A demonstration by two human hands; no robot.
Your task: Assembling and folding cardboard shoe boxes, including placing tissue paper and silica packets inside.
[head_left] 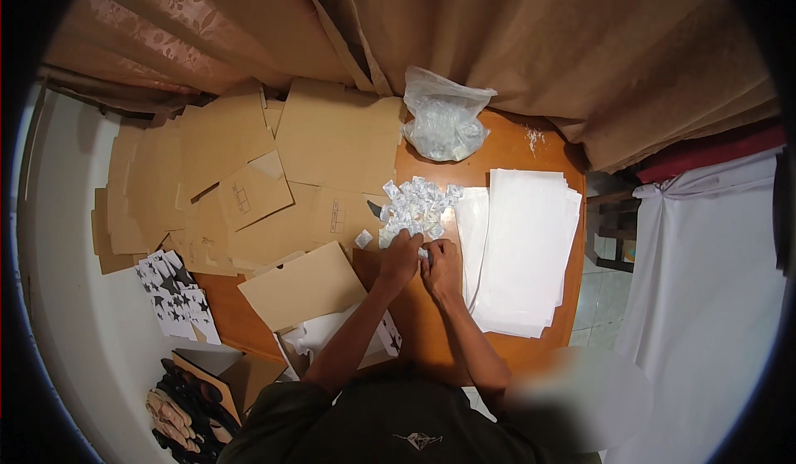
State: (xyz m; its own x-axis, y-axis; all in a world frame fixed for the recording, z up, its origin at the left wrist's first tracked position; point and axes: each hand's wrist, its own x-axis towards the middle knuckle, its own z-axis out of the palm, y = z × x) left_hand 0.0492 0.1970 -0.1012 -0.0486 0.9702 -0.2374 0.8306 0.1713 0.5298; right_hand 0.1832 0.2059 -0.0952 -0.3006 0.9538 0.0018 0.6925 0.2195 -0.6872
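Note:
My left hand (400,258) and my right hand (442,267) meet at the middle of a wooden table (431,331). Together they pinch a small white packet (424,252) between their fingertips. Just beyond them lies a pile of several small white packets (414,205). One loose packet (363,238) sits a little to the left of my left hand. A clear plastic bag (444,120) holding more small packets stands at the far edge of the table.
Flat brown cardboard pieces (249,182) cover the table's left half. A stack of white sheets (522,248) lies at the right. Black-and-white star-patterned sheets (174,294) hang off the left edge. A tan curtain (497,33) hangs behind.

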